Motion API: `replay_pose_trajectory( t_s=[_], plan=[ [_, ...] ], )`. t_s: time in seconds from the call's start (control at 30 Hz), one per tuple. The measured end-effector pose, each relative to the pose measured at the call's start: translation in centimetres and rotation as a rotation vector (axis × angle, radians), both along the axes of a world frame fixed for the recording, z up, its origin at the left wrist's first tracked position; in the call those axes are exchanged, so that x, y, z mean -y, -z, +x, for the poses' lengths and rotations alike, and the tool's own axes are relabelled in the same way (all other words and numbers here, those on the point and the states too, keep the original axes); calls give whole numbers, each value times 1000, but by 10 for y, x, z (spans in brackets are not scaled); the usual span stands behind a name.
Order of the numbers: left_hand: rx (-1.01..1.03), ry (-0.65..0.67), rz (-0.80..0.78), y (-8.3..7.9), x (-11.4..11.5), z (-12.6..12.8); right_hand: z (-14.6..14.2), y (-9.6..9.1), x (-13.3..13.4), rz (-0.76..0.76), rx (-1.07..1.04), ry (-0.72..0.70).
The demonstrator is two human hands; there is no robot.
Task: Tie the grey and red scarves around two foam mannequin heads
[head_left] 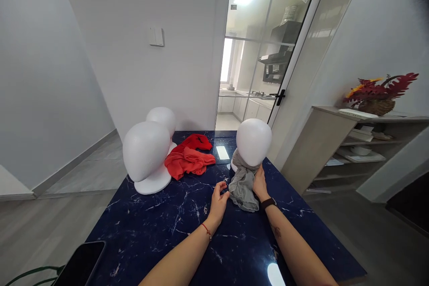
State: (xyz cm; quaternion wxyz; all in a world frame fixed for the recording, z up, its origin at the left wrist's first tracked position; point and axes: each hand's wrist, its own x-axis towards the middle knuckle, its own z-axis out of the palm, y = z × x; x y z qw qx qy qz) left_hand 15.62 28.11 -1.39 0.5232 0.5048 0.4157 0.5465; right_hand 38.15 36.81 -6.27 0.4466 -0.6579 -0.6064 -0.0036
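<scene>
A white foam mannequin head stands on the dark blue marble table, with a grey scarf wrapped round its neck and hanging down onto the table. My right hand grips the scarf at its right side, just under the head. My left hand hovers beside the scarf's left edge, fingers loosely curled and apart, holding nothing.
Two more white foam heads stand at the table's left, a red scarf bunched beside them. A black phone lies at the near left corner. A shelf unit with a flower basket stands to the right. A glass door behind is open.
</scene>
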Motion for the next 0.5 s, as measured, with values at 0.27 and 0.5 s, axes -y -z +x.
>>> replay_pose_trajectory(
  t_s=[0.27,0.5],
  plan=[
    [-98,53,57,-7,5,4,5,-13,-88,26,-124,-6],
    [-113,61,20,-8,3,5,21,-25,-167,31,-152,-24]
  ],
)
